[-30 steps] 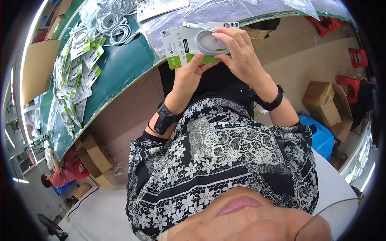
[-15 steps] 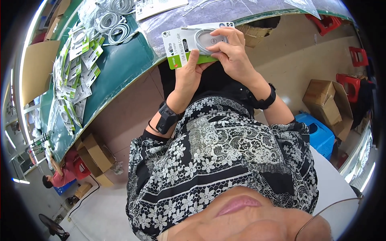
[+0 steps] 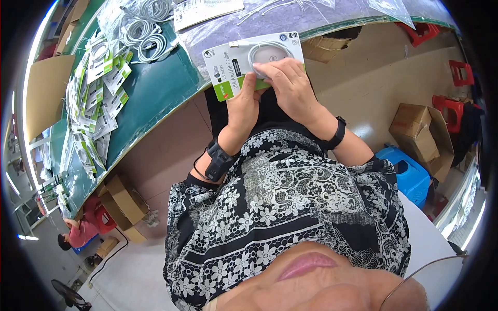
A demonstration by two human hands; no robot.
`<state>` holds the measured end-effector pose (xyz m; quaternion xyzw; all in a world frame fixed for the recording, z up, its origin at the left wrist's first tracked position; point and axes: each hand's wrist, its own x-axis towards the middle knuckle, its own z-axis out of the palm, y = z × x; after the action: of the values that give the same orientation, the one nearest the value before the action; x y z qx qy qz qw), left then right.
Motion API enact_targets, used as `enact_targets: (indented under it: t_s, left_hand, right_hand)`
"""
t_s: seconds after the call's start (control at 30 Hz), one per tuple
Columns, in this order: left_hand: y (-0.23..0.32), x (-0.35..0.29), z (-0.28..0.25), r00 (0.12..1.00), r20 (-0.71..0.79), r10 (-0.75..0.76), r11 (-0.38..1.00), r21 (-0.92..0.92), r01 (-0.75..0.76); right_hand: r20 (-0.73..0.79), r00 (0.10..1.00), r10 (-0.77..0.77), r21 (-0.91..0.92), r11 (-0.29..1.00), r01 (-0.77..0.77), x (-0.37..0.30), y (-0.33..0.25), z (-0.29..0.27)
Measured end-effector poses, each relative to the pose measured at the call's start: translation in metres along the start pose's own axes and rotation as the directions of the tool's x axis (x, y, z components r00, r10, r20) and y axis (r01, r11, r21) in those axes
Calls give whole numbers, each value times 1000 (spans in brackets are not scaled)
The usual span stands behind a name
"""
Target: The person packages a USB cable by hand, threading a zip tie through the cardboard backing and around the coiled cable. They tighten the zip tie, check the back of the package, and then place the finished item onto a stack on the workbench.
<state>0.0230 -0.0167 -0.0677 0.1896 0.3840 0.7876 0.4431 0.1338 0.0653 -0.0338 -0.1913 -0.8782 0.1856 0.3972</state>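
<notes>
A white and green cable packaging card [image 3: 220, 65] is held up in front of me at the table's near edge. On its face lies a coiled white USB cable [image 3: 254, 52], with its metal plug toward the card's upper left part. My left hand [image 3: 244, 106] grips the card's lower edge, thumb on the front and the other fingers hidden behind. My right hand [image 3: 291, 88] bends over the lower part of the coil, its fingertips pressed together on the cable; part of the coil is hidden under them.
Left on the green table [image 3: 171, 78] lies a heap of carded cables [image 3: 96, 98]. Behind are loose coiled cables [image 3: 150, 41] and a stack of cards [image 3: 207, 11]. Cardboard boxes [image 3: 124, 199], a blue stool [image 3: 407, 171] and red stools stand on the floor. Another person [image 3: 80, 233] sits far left.
The card has shifted slightly left and toward me. My right hand has moved down from the coil's right side to its lower part, uncovering more of the cable.
</notes>
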Motion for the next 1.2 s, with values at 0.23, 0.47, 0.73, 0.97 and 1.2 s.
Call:
enact_targets:
  t_s: [0.23, 0.47, 0.73, 0.97, 1.2]
  left_hand:
    - [4, -4, -13, 998, 22, -57, 997, 51, 55]
    - [30, -4, -31, 992, -81, -99, 994, 44, 103]
    - [47, -25, -38, 989, -98, -113, 993, 12, 115]
    - [56, -19, -41, 986, -83, -145, 987, -78, 139]
    - [61, 5, -33, 991, -29, -127, 983, -135, 122]
  right_hand:
    - [-4, 987, -163, 197, 967, 161, -9, 11, 6]
    - [20, 958, -286, 49, 957, 285, 44, 20, -13]
    - [83, 997, 10, -262, 965, 12, 104, 153, 18]
    - [257, 965, -42, -115, 991, 74, 115, 154, 25]
    - [207, 971, 118, -207, 975, -75, 115, 147, 25]
